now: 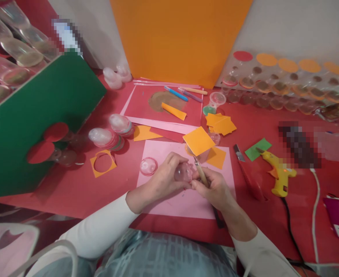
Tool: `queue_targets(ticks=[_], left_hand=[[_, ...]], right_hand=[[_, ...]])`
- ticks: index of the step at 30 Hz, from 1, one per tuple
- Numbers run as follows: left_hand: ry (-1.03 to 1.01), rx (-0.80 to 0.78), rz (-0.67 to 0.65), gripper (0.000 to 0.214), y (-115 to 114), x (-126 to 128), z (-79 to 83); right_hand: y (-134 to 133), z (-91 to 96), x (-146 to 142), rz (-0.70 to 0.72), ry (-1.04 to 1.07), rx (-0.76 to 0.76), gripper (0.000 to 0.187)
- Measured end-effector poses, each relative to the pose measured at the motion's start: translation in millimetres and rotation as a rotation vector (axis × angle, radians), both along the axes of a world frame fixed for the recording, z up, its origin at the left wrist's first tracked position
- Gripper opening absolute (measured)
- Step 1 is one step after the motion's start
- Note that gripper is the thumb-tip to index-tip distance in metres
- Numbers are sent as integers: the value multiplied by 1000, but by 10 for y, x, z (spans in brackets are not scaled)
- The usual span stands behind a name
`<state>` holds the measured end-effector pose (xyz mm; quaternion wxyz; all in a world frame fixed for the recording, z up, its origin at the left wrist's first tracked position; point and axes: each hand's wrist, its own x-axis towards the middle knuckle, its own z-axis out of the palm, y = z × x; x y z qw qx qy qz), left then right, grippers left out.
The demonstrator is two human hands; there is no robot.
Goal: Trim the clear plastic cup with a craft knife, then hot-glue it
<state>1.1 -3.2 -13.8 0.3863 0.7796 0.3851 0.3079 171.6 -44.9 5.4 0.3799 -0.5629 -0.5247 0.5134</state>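
Near the middle of the table, just above the pink sheet [169,204], the left hand [165,177] cups a clear plastic dome [183,172], its fingers curled over the far side and its thumb closing underneath, so the grip is snug around the piece rather than wide. The right hand [212,188] meets it from the right, pinched shut on a slim tool [200,171] with a pale handle. The tool's tip points away and slightly left, passing just beside the dome (whether that tip is a blade or a point is too small to tell). The dome looks thin-walled and very light, probably stiff enough to hold its shape but easy to dent or crack if squeezed hard. Its glossy surface is likely slippery against bare fingers. By my judgement the safest hold is around its rim or widest curve, with the pressure spread across several fingertips, as the left hand has it, and with the fingers kept clear of the tool's tip. A second clear lid [148,166] lies flat on the left part of the pink sheet, apart from the hands. Orange paper squares [198,140] sit just beyond the hands. Farther right on the red table [71,188] lie a yellow glue gun [277,171] and a red-handled cutter [250,181], while to the left an orange square with a circle cut out [103,163] rests near a green board [33,127].
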Motion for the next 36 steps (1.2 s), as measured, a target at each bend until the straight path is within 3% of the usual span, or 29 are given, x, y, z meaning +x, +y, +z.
queue_targets(ticks=[13,19,26,36], left_hand=[[33,-45,13,52,-14,16,11],[12,-28,15,53,-21,27,9],[22,-29,20,56,9,1,-7],[51,-70,-25,48,-4,5,16]], right_hand=[[-34,-18,-11,-16,-291,189,11],[-31,-20,-22,-48,-241,165,11],[-14,1,-7,-33,-127,27,8],[-19,-43,-11,6,-246,147,11]])
